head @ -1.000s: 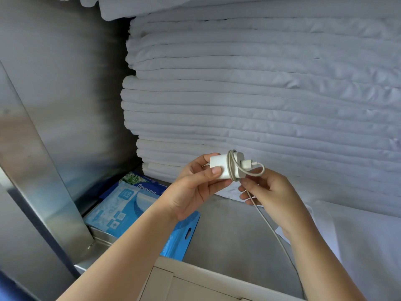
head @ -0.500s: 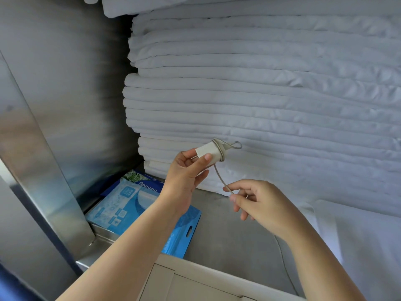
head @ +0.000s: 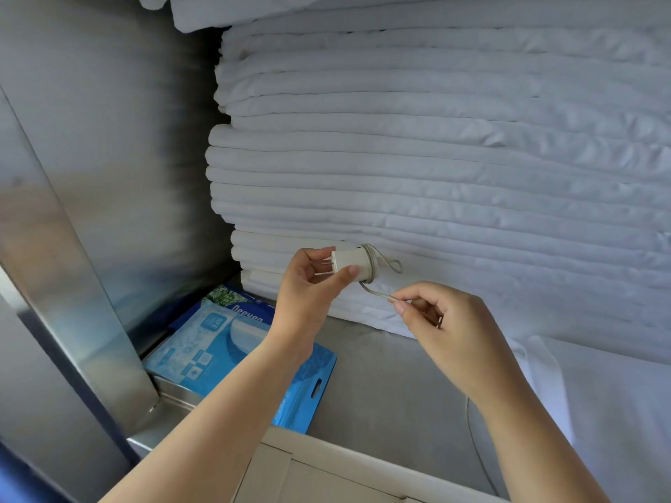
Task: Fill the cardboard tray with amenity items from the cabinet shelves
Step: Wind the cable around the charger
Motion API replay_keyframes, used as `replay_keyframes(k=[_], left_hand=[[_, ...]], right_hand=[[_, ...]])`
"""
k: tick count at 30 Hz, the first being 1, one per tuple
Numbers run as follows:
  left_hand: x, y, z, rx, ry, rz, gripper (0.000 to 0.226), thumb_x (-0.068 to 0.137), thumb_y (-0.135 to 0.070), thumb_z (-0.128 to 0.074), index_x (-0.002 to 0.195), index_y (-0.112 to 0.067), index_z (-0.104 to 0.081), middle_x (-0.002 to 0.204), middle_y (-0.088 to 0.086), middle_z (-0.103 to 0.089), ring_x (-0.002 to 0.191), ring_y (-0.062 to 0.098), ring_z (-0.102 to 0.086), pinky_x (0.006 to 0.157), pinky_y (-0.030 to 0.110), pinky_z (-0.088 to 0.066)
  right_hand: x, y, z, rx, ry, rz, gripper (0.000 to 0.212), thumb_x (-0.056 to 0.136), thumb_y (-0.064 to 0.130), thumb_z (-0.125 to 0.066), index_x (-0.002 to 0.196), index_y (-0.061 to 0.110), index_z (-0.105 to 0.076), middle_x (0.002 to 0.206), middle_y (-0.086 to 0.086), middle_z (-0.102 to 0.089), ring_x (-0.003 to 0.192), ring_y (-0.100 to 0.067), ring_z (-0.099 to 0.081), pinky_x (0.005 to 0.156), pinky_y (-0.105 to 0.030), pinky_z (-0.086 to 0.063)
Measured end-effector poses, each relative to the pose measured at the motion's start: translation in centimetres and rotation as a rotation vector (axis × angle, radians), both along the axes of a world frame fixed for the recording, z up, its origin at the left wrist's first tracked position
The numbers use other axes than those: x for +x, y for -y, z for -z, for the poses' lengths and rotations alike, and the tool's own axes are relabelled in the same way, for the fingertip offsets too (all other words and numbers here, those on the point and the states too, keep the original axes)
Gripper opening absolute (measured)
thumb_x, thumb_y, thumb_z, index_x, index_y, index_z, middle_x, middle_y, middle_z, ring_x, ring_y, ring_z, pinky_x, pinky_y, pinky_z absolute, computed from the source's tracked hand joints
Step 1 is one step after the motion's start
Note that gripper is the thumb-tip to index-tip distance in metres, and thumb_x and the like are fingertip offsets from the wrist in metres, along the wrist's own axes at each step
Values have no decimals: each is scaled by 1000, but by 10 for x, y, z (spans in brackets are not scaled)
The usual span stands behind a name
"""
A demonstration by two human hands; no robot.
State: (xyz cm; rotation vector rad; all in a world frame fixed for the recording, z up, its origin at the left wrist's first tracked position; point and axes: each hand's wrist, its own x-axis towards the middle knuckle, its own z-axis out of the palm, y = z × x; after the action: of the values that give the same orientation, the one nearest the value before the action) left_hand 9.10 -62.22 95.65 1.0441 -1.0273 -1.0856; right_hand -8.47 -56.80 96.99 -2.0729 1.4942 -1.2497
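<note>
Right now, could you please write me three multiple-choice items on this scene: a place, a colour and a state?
1. Where does the blue packet lie? A on the folded sheets; B on the shelf, far left; C in the cardboard tray.
2. Colour of the charger adapter? A black; B white; C red.
3. What does the right hand do? A pinches the cable; B lies flat; C grips the packet.
Answers: 1 B, it lies flat by the cabinet wall; 2 B, white body in the left hand; 3 A, thumb and forefinger close on it.
</note>
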Motion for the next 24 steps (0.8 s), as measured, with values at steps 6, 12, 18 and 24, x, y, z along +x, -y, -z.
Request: replay_keyframes(k=[6, 12, 18, 24], left_hand=[[-5, -5, 1, -54, 157, 115, 35, 73, -20, -81, 102, -31, -65, 106, 10, -68, 98, 29, -64, 88, 36, -52], [-7, -9, -1, -71, 218, 271, 37, 72, -21, -80, 104, -34, -69, 105, 8, -64, 89, 19, -60, 87, 35, -51], [-5, -15, -6, -78, 214, 452, 35, 81, -8, -72, 111, -25, -68, 96, 3, -64, 88, 17, -61, 87, 31, -49], [-3, -18, -8, -88, 142, 595, 36, 79, -10, -66, 113, -21, -68, 98, 7, -62, 95, 23, -61, 97, 43, -47]], right_hand=[[1, -3, -5, -150, 65, 18, 16, 88, 15, -66, 85, 30, -71, 77, 18, -67, 69, -6, -63, 58, -14, -45], [0, -7, -10, -147, 287, 32, 17, 89, 11, -63, 84, 25, -71, 75, 18, -68, 69, -1, -64, 61, -5, -42], [-1, -4, -9, -127, 380, 65, 16, 90, 16, -63, 85, 29, -70, 78, 10, -69, 70, -7, -67, 61, -15, -50], [-3, -2, -7, -105, 346, 74, 10, 89, 22, -65, 84, 28, -70, 74, 10, -67, 69, -8, -62, 62, -14, -46]])
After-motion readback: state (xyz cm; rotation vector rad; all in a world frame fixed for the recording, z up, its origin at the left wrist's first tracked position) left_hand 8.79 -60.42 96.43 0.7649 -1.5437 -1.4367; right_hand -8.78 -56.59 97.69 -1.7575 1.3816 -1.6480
